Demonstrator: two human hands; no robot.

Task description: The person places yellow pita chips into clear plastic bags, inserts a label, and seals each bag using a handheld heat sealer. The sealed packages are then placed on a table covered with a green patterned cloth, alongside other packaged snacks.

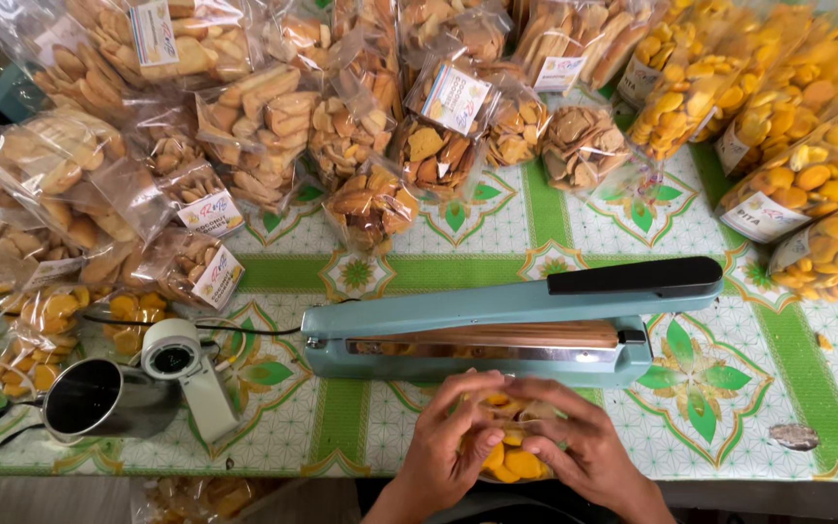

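- Both hands, left hand (450, 442) and right hand (574, 444), close their grip on a clear bag of yellow snacks (508, 456) at the surface's near edge.
- The teal impulse sealer (497, 335) lies just beyond, its long axis crosswise (both hands equally near).

Two hands, the left hand (443, 442) and the right hand (584, 442), share one clear bag of yellow chips (508, 454). One teal heat sealer (497, 335) lies on one green-patterned tabletop (729, 388). One metal cup (99, 398) and one white dial device (181, 369) stand alongside. Sealed snack bags (264, 126) are piled too thickly to count exactly, well over a dozen.
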